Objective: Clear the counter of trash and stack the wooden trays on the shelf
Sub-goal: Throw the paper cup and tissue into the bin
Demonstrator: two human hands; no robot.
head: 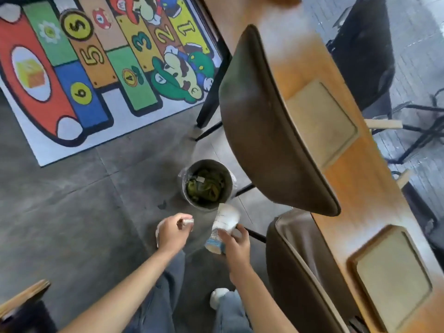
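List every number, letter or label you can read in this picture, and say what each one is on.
"1", "2", "3", "4", "5", "6": hopscotch squares and circles on the floor mat.
"M": red cap drawn on the mat.
"L": green cap drawn on the mat.
Print on the paper cup in the right hand: too blurred to read.

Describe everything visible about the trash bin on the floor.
The trash bin is a small round pail with a grey, metallic-looking wall, standing upright on the grey floor beside the brown chair. Clear plastic shows at its rim, probably a liner. It is open, with no lid in view, and holds crumpled green scraps plus a pale slip. The paper cup in the right hand is tilted toward its near rim; contact is unclear.
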